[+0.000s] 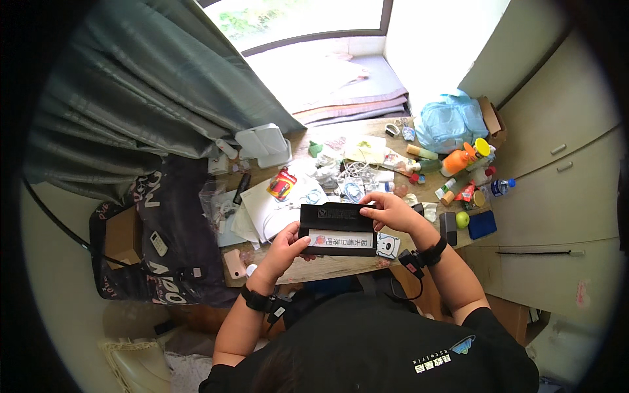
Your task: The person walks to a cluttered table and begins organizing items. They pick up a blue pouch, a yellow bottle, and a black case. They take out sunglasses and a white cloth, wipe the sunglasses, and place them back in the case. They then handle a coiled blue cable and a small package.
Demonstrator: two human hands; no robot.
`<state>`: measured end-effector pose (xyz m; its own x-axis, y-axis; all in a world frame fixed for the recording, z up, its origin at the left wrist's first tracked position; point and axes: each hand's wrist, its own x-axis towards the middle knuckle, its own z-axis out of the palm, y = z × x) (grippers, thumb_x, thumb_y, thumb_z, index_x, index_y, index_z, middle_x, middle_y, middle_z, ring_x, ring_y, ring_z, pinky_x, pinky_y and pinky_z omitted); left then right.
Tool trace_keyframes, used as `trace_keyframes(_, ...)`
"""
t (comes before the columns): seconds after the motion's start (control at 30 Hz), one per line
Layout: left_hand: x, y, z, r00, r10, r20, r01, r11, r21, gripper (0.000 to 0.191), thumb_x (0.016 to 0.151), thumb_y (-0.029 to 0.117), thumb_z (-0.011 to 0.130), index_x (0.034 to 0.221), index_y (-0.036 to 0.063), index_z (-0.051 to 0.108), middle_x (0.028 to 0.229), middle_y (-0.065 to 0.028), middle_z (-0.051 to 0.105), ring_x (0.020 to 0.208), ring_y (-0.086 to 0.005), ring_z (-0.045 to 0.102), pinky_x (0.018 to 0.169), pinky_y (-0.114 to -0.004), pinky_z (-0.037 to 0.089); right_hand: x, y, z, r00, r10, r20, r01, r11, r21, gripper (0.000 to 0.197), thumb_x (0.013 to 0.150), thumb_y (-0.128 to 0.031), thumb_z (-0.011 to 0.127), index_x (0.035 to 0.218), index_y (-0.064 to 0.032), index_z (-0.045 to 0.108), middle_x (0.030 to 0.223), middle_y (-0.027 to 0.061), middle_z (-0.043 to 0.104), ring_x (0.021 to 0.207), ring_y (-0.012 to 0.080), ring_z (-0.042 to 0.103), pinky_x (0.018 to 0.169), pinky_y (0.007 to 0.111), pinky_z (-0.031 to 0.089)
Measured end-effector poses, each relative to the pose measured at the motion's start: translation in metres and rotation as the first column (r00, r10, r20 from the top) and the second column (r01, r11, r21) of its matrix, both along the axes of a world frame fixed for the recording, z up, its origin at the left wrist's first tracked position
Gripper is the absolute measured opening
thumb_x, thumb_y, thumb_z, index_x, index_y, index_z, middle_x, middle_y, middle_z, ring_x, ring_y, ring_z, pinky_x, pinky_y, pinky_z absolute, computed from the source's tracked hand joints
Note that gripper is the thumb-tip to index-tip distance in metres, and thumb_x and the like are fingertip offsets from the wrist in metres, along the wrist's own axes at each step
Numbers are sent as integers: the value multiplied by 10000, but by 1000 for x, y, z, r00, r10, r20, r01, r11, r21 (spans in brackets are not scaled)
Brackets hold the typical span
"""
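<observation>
Both hands hold up a flat black case (339, 218) with a raised flap and a white strip bearing writing and a small picture. My left hand (287, 245) grips its left end, thumb on the front face. At the upper right edge my right hand (388, 211) pinches it between thumb and fingers. Just right of the case lies a card with a cartoon dog (388, 245). Beyond it, tangled white cables (356, 179) and a red and yellow packet (282, 184) lie on the wooden desk (304, 271). A pink phone (235, 264) is left of my left hand.
At the right are an orange bottle (454, 163), a green apple (462, 220), a dark blue pouch (482, 225) and a water bottle (502, 186). Behind them sits a light blue bag (451, 120). A white plastic container (265, 145) stands back left, near the curtain (162, 83).
</observation>
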<state>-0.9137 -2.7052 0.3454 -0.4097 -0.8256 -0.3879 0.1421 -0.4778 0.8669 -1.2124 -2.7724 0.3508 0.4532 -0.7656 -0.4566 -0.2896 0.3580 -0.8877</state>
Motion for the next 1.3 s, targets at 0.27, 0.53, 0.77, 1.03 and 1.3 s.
trace_keyframes(0.27, -33, 9, -79, 998, -12, -67, 22, 987, 160, 414, 931, 114, 540, 1315, 10, 427, 1066, -78, 638, 824, -133, 634, 673, -260, 546, -38, 21, -94, 997, -78, 9, 77, 991, 110, 211, 929, -161, 600, 1090, -29, 561, 696, 16, 588, 595, 91, 607, 536, 231, 507)
trace_keyframes(0.53, -44, 33, -114, 999, 43, -13, -40, 982, 184, 451, 924, 63, 513, 1341, 41, 343, 1090, -104, 621, 882, -170, 634, 695, -301, 569, -80, 40, -155, 866, -341, -365, 293, 939, -182, 289, 841, -160, 626, 1088, -19, 576, 838, 105, 644, 726, 213, 645, 654, 318, 525)
trace_keyframes(0.77, -46, 41, -122, 994, 95, -60, -88, 989, 118, 452, 927, 59, 495, 1350, 48, 338, 1108, -114, 608, 885, -171, 632, 681, -298, 559, -140, 51, -192, 399, -551, -733, 151, 828, -541, 387, 759, -276, 692, 1038, -33, 580, 1083, 198, 565, 1008, 378, 560, 866, 448, 472)
trace_keyframes(1.03, -53, 49, -107, 973, 221, -60, -215, 972, 95, 532, 899, 34, 481, 1397, 48, 294, 1133, -122, 581, 904, -179, 612, 672, -299, 545, -177, 45, -243, 422, -342, -840, 279, 930, -238, 286, 715, -283, 645, 779, -22, 546, 818, 207, 629, 798, 386, 598, 709, 430, 478)
trace_keyframes(1.3, -37, 49, -118, 960, 278, -31, -277, 960, 45, 586, 823, -15, 463, 1389, 26, 316, 1086, -104, 565, 863, -169, 576, 691, -298, 524, -185, 16, -231, 619, -425, -661, 303, 905, -298, 314, 761, -289, 636, 819, -5, 515, 748, 162, 581, 692, 286, 575, 650, 382, 463)
